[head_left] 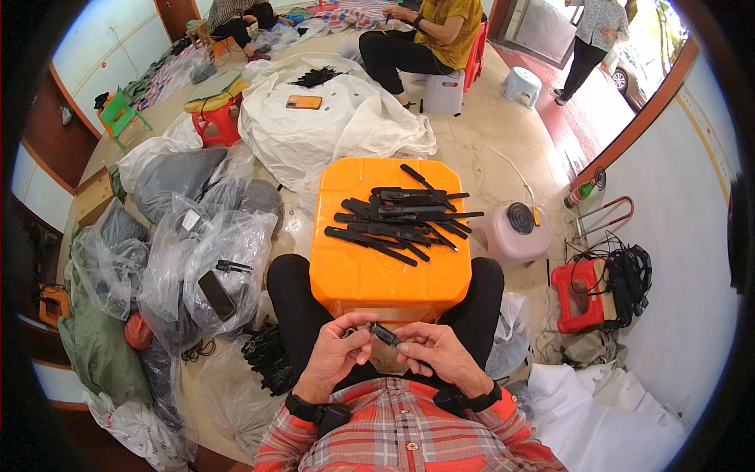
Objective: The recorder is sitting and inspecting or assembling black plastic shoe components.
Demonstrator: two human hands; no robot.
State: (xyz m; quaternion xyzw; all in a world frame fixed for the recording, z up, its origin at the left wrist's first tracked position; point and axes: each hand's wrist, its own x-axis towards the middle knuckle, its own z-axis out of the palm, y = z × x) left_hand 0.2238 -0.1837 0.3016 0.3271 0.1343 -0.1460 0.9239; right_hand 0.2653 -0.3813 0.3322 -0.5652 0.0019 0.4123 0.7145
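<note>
Clearly, the orange box (346, 277) is the main support here, standing between the knees (487, 287). On it, black straps (393, 212) lie in a loose, overlapping pile, spread from close to the left edge across to the right edge, where one tip sticks out past it; another strap slants toward the far edge. That overhanging tip could easily be knocked, so it would be better drawn inward.

Just off the near edge are both hands. The left hand (340, 352) pinches the upper-left end of a small dark piece (385, 335) with thumb and forefinger; the right hand (440, 354) pinches its lower-right end in much the same way. The piece is tilted between them, apart from the pile. Its finer details are too small to tell.

As I judge it, both grips want to be light and near the ends, leaving the middle in sight. Turn the piece with the fingertips rather than the whole arm. Uneven force would probably twist it; if it resists, straighten it before pressing harder.
</note>
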